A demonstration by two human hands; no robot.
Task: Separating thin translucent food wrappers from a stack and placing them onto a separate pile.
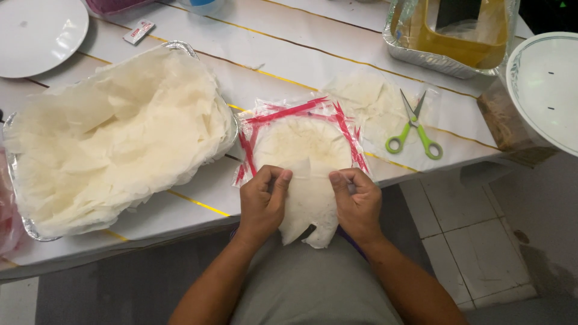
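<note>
Here a thin pale wrapper sheet is pinched at the table edge by both hands. The left hand and right hand are curled narrow, fingertips gripping the sheet's top edge, which hangs over the lap. Behind it a stack of wrappers in a clear red-striped bag is seen. A foil tray heaped with separated sheets is placed left, green-handled scissors right.

A clear plastic wrapper with red edging lies open at the picture's centre, holding round pale sheets. A small white sachet with red print lies at 11 o'clock from it, well apart on the desk.
</note>
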